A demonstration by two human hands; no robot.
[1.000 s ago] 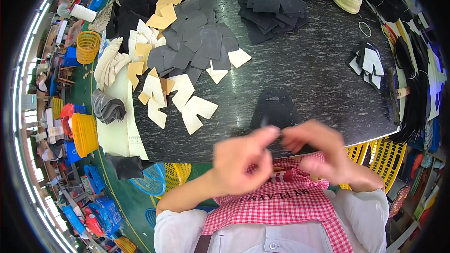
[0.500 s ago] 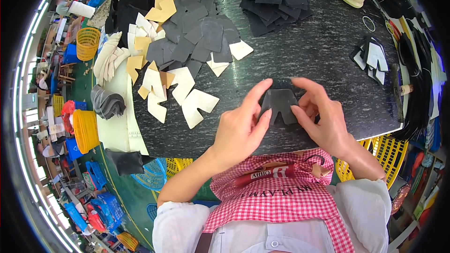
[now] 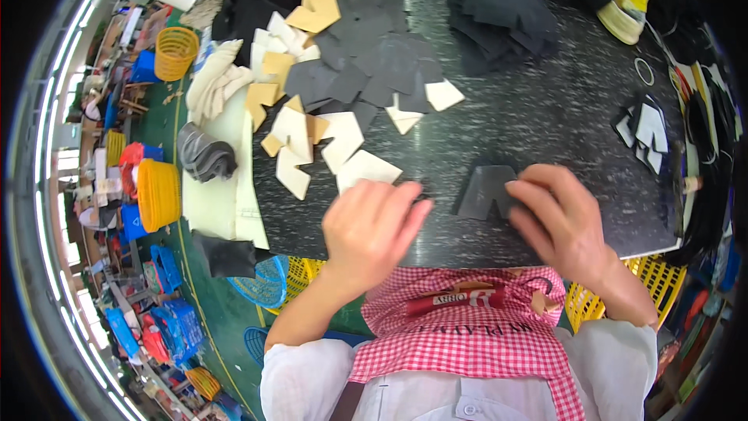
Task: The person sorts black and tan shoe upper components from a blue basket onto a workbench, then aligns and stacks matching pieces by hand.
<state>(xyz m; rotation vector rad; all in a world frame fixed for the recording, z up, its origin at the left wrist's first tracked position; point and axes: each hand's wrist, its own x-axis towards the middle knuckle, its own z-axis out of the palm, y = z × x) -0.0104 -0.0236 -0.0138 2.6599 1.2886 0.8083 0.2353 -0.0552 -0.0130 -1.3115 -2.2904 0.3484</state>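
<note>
A black notched piece [image 3: 481,192] of thin sheet material lies flat on the dark streaked tabletop in front of me. My right hand [image 3: 562,222] is at its right edge, fingers bent and apart, slightly blurred; the fingertips touch or nearly touch the piece. To the left, my left hand [image 3: 370,226] hovers over the table, thumb apart from the bent fingers, with nothing visible in it. Just beyond its knuckles lies a white notched piece [image 3: 369,170], partly covered by the hand. Farther off spreads a loose heap of dark grey pieces [image 3: 378,62].
A black stack [image 3: 502,23] sits at the far side. White-and-black pieces [image 3: 649,131] and a pale ring [image 3: 644,72] lie on the right. Tan pieces [image 3: 318,9] edge the heap. A grey curled bundle [image 3: 206,153] is at the left; yellow baskets [image 3: 160,195] stand beyond.
My left hand has left the black piece and moved left toward the white pieces. My right hand stays by the black piece's right edge. The whole view has shifted slightly.
</note>
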